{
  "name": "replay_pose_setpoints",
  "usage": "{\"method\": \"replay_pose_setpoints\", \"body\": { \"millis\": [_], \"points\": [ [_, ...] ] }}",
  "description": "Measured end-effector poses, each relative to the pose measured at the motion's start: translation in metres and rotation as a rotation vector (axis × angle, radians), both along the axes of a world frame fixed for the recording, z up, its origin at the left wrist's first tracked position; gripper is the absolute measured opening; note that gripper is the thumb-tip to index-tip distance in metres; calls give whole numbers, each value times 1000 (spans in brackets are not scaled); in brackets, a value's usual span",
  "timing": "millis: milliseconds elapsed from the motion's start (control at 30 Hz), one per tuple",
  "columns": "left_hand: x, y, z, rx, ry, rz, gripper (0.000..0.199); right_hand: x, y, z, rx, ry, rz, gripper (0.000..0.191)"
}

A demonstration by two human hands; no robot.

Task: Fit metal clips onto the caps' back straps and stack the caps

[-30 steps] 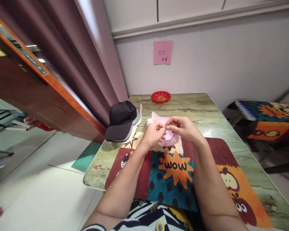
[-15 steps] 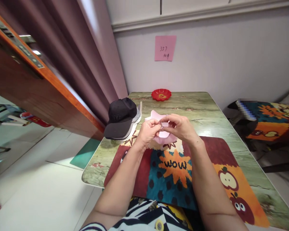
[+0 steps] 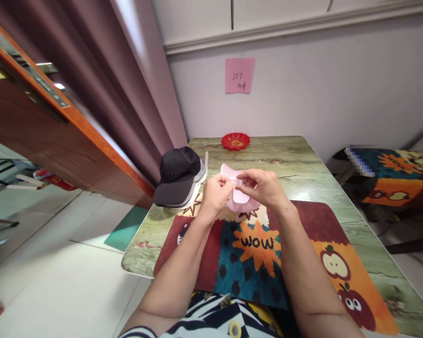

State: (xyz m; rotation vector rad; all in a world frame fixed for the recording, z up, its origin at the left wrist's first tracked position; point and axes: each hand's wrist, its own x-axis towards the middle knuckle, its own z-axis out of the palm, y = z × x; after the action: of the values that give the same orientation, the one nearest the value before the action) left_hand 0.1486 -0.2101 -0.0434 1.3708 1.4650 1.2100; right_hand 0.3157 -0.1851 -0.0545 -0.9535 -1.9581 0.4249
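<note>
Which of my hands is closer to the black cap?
Your left. The left hand is just right of the black cap; the right hand is farther over, beyond the left.

The dish (image 3: pixel 235 141) looks like glossy, smooth red plastic. The black cap (image 3: pixel 178 171) appears to be matt cloth; the curtain (image 3: pixel 134 84) is softly sheened fabric. The note (image 3: pixel 239 76) is matt paper. The tabletop (image 3: pixel 285 155) has a shiny, wood-look finish; the mat (image 3: pixel 204 258) looks smooth.

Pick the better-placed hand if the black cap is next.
Left, probably: the left hand is nearer the black cap; the right hand is farther across. Both are busy at the pink cap.
</note>
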Motion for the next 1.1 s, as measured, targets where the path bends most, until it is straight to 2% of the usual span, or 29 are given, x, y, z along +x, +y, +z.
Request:
{"method": "replay_pose_setpoints", "body": {
  "millis": [167,300,367,433,533,600,667,733,900,1000,1100],
  "points": [
    [-5,0,7,52,421,188,6,2,1,-1,-6,-31,-31,13],
    [-9,-2,11,117,515,148,4,3,1,1,9,-62,-65,13],
    [-9,-2,12,235,515,128,21,1,0,2,18,-64,-64,13],
    [-10,-1,12,324,495,50,31,-2,-2,4,27,-58,-49,14],
    [-13,2,10,277,421,-164,23,-4,-3,5,22,-46,-29,20],
    [-17,5,7,217,354,-230,24,-2,-3,5,4,-64,-35,28],
    [-22,6,3,188,279,-243,26,1,-3,6,-16,-111,-34,36],
    [-26,7,1,171,205,-271,27,2,-4,7,-51,-156,1,36],
    [-30,6,0,135,75,-317,25,-1,-6,12,-237,-113,181,32],
    [-31,4,3,152,69,-333,22,-1,-9,14,-304,-25,172,27],
    [-32,3,4,171,84,-352,20,0,-11,16,-297,11,137,25]
  ]
}}
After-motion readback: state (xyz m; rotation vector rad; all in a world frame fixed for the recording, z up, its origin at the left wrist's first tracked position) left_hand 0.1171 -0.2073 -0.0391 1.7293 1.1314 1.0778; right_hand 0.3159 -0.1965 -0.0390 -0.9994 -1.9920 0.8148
